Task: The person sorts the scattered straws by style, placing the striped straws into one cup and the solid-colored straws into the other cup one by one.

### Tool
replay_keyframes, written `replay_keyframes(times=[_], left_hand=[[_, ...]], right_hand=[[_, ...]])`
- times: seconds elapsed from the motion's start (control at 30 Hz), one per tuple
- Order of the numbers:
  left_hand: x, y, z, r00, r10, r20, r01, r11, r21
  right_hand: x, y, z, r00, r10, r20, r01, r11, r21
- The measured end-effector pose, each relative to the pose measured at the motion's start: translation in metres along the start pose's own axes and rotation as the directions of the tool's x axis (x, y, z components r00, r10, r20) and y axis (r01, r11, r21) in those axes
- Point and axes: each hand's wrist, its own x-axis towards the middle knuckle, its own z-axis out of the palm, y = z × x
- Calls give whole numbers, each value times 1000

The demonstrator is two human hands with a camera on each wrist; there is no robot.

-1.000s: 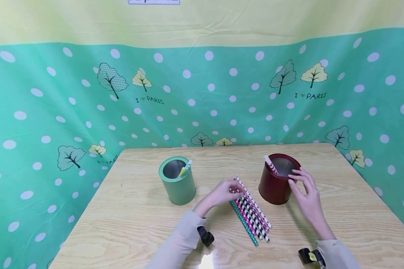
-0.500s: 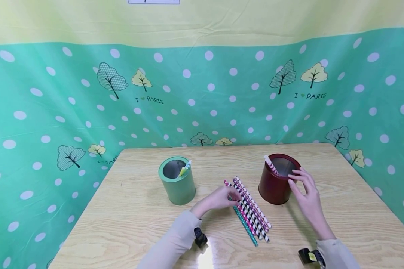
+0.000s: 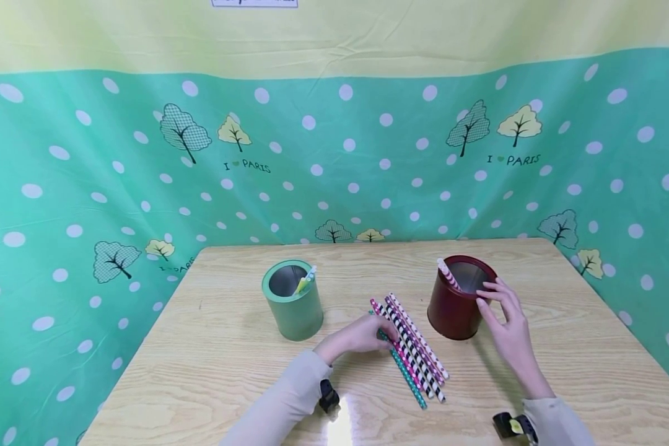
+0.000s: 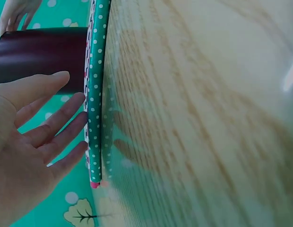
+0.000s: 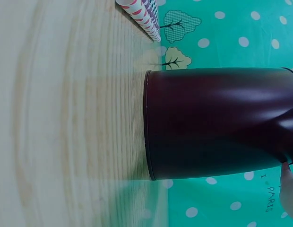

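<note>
Several patterned paper straws [image 3: 415, 353] lie side by side on the wooden table, the teal dotted straw [image 4: 95, 94] nearest my left palm. My left hand [image 3: 361, 334] is over their far part, fingers bent downward in the head view. The left wrist view shows these fingers [image 4: 64, 118] spread and relaxed, with tips at the teal straw and no visible pinch. On the right, my right hand [image 3: 507, 325] holds the rim of a dark red can [image 3: 451, 313], thumb outside and fingers over the edge. A pink striped straw [image 3: 449, 274] leans inside that can.
A green can [image 3: 298, 313] stands on the left of the wooden table [image 3: 212, 359] with a few straws [image 3: 305, 280] leaning inside. Behind the table hangs a dotted green curtain [image 3: 290, 136]. A strap with a black camera sits on each wrist.
My left hand has drawn slightly left and toward me across the straws, uncovering the far ends of the pink and teal ones. My right hand has stayed at the dark red can.
</note>
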Motion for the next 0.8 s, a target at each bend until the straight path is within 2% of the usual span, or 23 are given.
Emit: replay_keyframes(times=[0.3, 0.6, 0.8], left_hand=[[-2, 2, 1, 999, -21, 41, 18, 997, 81], [-2, -2, 4, 998, 20, 56, -27, 992, 122], [-3, -1, 4, 997, 43, 59, -54, 981, 189]], right_hand=[[0, 1, 0, 1000, -8, -7, 8, 1000, 2], [-1, 0, 0, 1000, 6, -10, -6, 1000, -1], [-1, 0, 0, 1000, 6, -5, -6, 1000, -6]])
